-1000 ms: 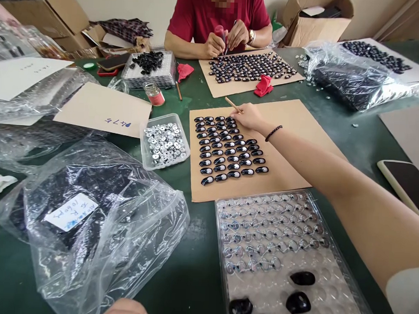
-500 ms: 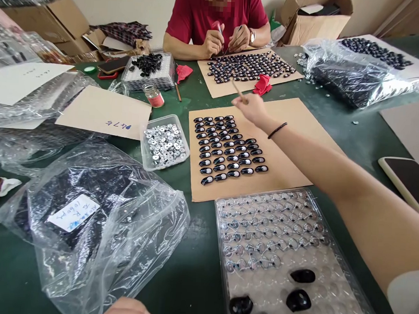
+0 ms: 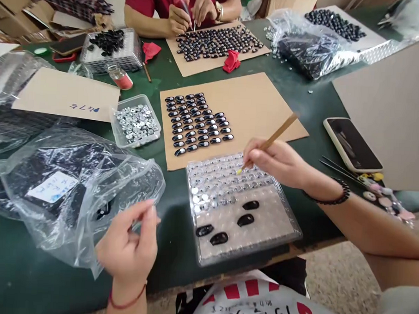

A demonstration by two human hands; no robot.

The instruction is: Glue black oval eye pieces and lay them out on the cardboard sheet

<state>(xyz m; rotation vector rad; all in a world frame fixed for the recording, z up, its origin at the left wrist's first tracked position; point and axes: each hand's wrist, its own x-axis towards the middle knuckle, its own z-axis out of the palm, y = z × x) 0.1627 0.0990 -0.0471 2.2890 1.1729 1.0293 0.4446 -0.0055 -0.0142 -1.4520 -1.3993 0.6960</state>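
Note:
My right hand (image 3: 278, 161) is closed round a thin wooden stick (image 3: 273, 136). The stick's yellowish tip touches the clear plastic blister tray (image 3: 279, 234) at the table's front edge. That tray holds several silver pieces and several black oval pieces (image 3: 251, 205). My left hand (image 3: 131, 248) is raised in front of a crinkled plastic bag (image 3: 69, 188), fingers curled together with thumb against fingertips; whether they hold something small I cannot make out. Behind the tray lies a brown card (image 3: 260, 108) with rows of black oval pieces (image 3: 197, 124).
A small tub of silver discs (image 3: 136, 121) stands left of the card. A phone (image 3: 352, 144) and tweezers lie at the right. Across the green table a person in a red shirt (image 3: 188, 12) works over another card of black pieces. Bags and boxes crowd the edges.
My right hand has come back from the far side of the card to the blister tray with the stick. My left hand has risen into view. The camera has tipped downward.

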